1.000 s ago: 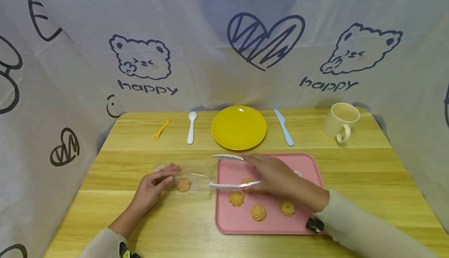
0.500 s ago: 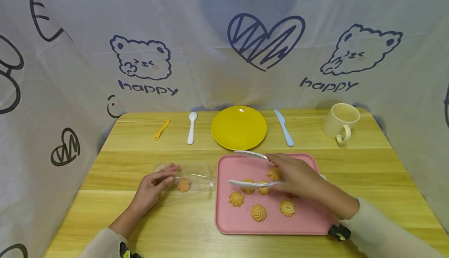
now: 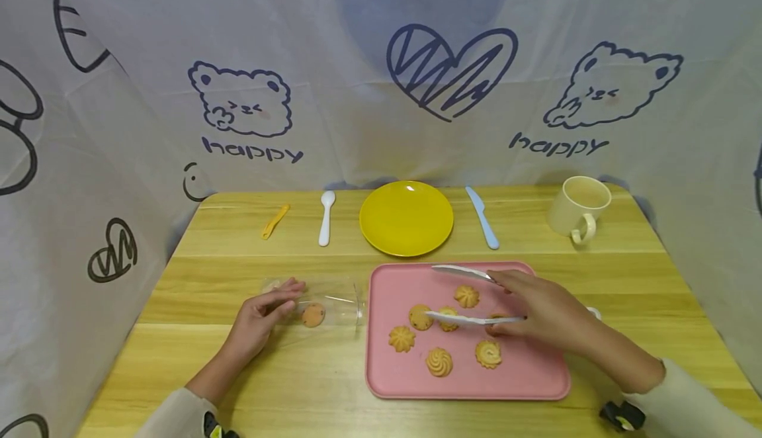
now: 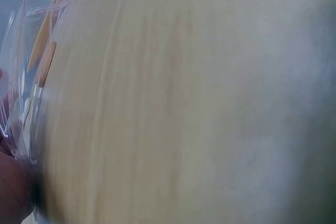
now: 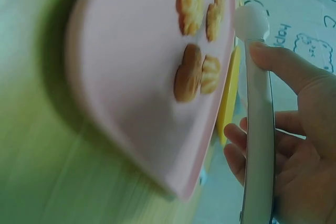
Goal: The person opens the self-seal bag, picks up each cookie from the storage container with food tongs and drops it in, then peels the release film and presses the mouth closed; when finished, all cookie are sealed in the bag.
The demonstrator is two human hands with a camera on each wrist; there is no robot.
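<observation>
My left hand grips a clear plastic container lying on its side, mouth towards the tray. Inside it lies a round speckled cookie. In the left wrist view only part of the container shows, at the left edge. White tongs are in my right hand, their two arms spread apart over the pink tray with nothing between the tips. Thumb on one arm, my right hand holds the tongs in the right wrist view. Several cookies lie on the tray, some partly hidden by the tongs.
Along the table's back stand or lie a yellow plate, a white spoon, a small orange-yellow utensil, a light blue knife and a cream mug. A printed cloth hangs behind the table.
My right hand has moved rightward with the spread tongs, from the container's mouth to the right part of the tray, uncovering more cookies. The left hand and container have stayed in place.
</observation>
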